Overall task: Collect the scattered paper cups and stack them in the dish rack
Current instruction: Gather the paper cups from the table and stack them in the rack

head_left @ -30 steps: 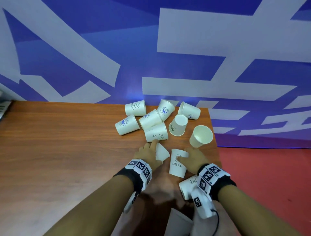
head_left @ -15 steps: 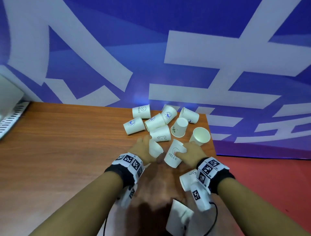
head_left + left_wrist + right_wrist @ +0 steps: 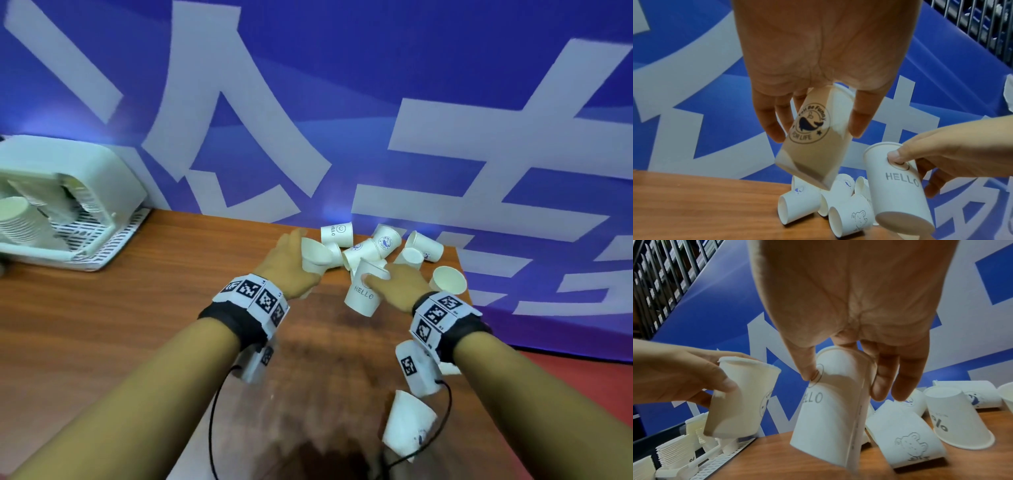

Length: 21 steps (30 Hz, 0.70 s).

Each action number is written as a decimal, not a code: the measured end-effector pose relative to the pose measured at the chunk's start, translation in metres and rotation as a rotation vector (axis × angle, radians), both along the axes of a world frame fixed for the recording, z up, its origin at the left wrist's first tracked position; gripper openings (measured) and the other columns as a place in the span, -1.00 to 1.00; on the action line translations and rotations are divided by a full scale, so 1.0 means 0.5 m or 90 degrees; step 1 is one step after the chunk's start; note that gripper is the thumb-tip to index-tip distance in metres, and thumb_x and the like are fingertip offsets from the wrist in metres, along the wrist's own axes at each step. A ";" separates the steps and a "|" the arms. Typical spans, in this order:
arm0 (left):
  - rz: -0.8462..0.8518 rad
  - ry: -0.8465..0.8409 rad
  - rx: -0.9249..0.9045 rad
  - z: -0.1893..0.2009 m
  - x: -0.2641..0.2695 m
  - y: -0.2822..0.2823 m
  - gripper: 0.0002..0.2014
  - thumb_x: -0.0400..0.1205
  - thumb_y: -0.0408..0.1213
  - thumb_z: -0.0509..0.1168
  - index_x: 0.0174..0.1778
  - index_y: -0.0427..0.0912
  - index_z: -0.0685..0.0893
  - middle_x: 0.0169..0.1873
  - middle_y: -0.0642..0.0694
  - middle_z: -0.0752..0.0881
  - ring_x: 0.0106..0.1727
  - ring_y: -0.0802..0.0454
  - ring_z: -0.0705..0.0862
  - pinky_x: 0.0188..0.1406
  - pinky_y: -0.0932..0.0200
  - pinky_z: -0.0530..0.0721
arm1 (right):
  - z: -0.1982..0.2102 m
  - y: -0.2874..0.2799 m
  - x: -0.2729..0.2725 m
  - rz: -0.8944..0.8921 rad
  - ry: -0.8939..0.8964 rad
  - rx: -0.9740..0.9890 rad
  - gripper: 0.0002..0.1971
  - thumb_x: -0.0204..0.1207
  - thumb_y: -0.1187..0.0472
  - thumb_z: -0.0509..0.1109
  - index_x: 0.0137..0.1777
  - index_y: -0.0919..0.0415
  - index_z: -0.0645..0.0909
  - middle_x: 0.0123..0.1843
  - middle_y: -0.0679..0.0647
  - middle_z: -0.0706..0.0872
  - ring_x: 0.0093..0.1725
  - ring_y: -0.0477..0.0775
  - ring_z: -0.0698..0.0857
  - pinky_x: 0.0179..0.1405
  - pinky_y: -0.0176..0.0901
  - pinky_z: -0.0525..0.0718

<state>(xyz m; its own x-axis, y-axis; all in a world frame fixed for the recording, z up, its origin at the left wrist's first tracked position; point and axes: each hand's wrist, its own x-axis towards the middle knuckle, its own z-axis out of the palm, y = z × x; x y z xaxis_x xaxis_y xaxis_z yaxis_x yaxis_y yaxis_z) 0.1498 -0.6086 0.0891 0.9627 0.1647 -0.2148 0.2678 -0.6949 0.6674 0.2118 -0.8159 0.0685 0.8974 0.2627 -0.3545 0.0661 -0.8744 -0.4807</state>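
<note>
Both cups now lifted off table — left hand grips whale cup, right hand pinches HELLO cup.

Left of the heap of loose cups, bare counter runs open as far as the dish rack, so hands could pass there unhindered. The heap itself crowds the counter's far right corner, cups lying touching one another. Beyond the heap the blue wall closes the way. Inside the rack, a cup stack fills the left part.
</note>
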 end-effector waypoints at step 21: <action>-0.066 0.046 0.028 -0.027 -0.139 0.465 -0.11 0.44 -0.18 0.45 0.64 -0.02 0.12 0.40 -0.13 0.34 0.42 -0.20 0.42 0.39 -0.12 0.50 | 0.015 0.435 -0.181 -0.068 -0.008 0.030 -0.23 0.35 0.09 0.49 0.55 0.01 0.25 0.41 0.09 0.45 0.30 0.10 0.54 0.30 0.02 0.58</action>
